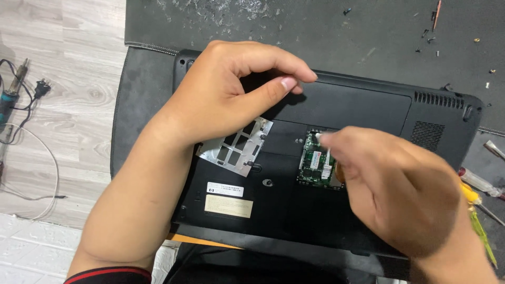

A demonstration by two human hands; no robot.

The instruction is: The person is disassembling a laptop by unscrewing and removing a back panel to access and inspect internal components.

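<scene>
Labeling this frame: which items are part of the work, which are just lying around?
In use: laptop lying underside up, green memory module at right hand, metal bracket under left hand.

Lying about: screwdrivers, loose screws, soldering iron, plug.

Bare forearms; a black sleeve [108, 275] with red trim.
</scene>
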